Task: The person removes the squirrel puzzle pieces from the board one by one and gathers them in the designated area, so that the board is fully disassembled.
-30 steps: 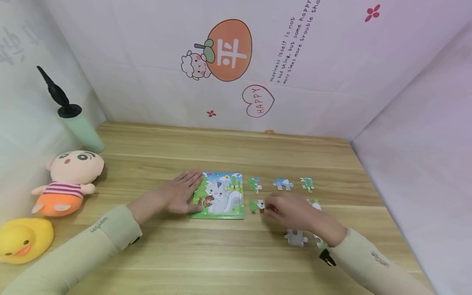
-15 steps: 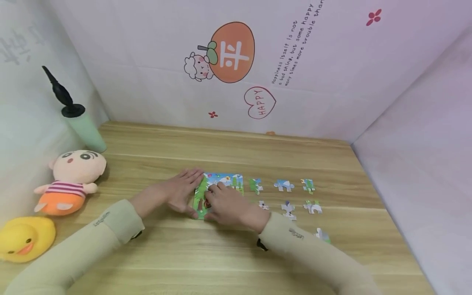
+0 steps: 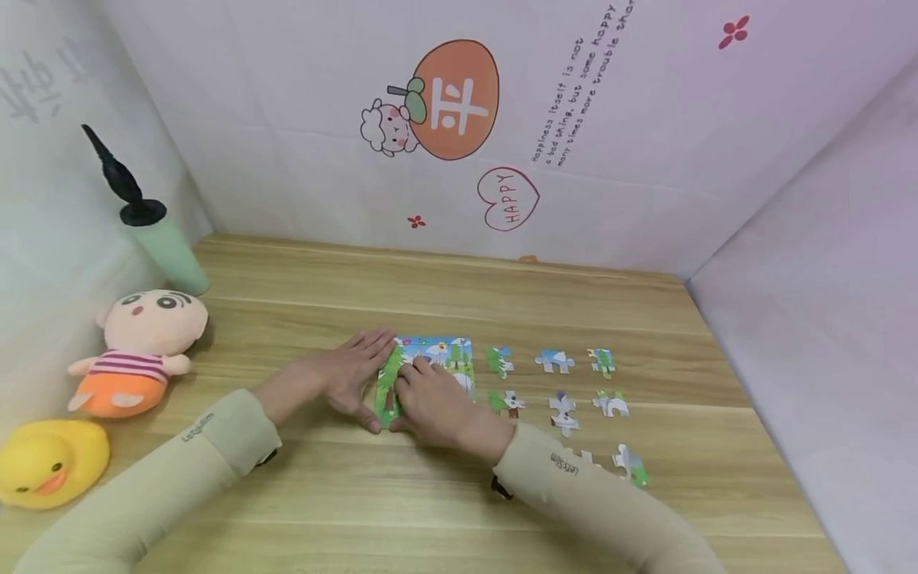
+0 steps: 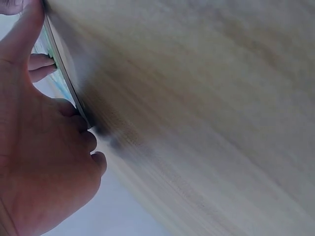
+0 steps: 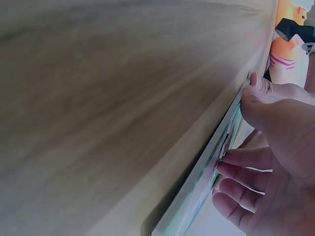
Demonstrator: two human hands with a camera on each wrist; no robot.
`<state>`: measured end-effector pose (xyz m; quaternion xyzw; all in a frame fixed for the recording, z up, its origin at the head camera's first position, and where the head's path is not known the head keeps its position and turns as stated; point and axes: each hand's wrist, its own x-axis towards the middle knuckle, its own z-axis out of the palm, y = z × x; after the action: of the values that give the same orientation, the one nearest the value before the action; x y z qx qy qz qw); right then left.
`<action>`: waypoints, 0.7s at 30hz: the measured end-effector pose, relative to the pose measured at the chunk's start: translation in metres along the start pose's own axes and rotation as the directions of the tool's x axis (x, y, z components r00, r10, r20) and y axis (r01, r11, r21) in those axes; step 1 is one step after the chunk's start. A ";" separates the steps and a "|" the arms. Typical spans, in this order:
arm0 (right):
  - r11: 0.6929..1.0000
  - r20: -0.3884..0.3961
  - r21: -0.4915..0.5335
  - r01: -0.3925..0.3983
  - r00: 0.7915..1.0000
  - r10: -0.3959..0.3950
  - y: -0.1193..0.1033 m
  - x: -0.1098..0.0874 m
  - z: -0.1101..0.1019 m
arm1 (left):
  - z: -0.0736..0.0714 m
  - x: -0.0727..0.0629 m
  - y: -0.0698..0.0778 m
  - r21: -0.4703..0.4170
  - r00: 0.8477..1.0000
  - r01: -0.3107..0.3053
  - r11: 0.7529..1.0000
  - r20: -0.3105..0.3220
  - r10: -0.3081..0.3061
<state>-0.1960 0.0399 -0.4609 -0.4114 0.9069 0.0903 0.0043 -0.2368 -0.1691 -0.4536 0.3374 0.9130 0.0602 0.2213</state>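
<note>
A square picture puzzle board [image 3: 460,351] printed with a squirrel scene lies on the wooden table. My left hand [image 3: 351,379] rests along its left side, fingers stretched toward the far left corner and thumb at the near one. In the left wrist view, fingertips [image 4: 81,120] lie right at the board's edge. Over the lower left of the picture, my right hand [image 3: 433,406] presses down with bent fingers. The right wrist view shows its fingertips on the board's surface [image 5: 197,184] and the thumb at the near edge. What lies beneath those fingers is hidden.
Several loose jigsaw pieces [image 3: 555,361] are laid out in rows right of the board; my right sleeve [image 3: 559,470] partly covers the nearest row. A rubber duck [image 3: 53,465], a plush doll [image 3: 147,351] and a green hand pump [image 3: 166,251] line the left wall.
My right hand has moved left from the loose pieces onto the board, then stayed there with small finger shifts. My left hand keeps its place at the board's left side.
</note>
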 end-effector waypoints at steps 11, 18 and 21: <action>0.981 -0.076 0.192 -0.016 0.997 0.031 -0.004 -0.005 -0.002 | -0.003 -0.001 0.002 0.050 1.000 -0.007 0.999 0.031 0.006; 0.928 -0.179 0.371 0.044 0.984 0.025 -0.006 -0.009 -0.005 | -0.003 -0.001 0.004 0.040 0.999 0.003 0.999 0.037 -0.005; 0.879 -0.200 0.474 0.047 0.978 0.055 -0.001 -0.016 -0.010 | -0.003 -0.001 0.005 0.036 0.999 0.010 0.999 0.033 -0.011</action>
<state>-0.1837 0.0491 -0.4500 -0.4031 0.8975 -0.1785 0.0104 -0.2350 -0.1659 -0.4496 0.3375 0.9119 0.0370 0.2305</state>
